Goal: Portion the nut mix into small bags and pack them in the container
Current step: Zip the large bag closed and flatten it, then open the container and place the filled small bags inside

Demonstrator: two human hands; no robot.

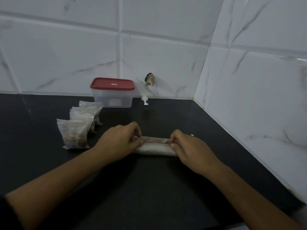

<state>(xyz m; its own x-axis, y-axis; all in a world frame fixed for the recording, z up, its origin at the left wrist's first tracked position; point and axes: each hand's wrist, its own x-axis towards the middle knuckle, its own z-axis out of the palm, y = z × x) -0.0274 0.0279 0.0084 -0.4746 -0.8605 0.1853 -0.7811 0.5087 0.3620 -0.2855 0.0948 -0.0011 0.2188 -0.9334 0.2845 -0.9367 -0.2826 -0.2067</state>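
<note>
A rolled-up clear bag (pixel 156 147) lies across the black counter (pixel 149 188) in the middle. My left hand (pixel 121 140) pinches its left end and my right hand (pixel 191 148) pinches its right end, fingers curled over the roll. Several small filled bags (pixel 74 133) of nut mix stand in a row to the left, the nearest one showing brown nuts. Behind them, against the wall, stands a clear plastic container (pixel 113 97) with a red lid (pixel 112 83) closed on it.
A small white hook-like piece (pixel 144 99) lies at the foot of the tiled wall, below a broken hole in the tile (pixel 150 79). Tiled walls close the counter at the back and right.
</note>
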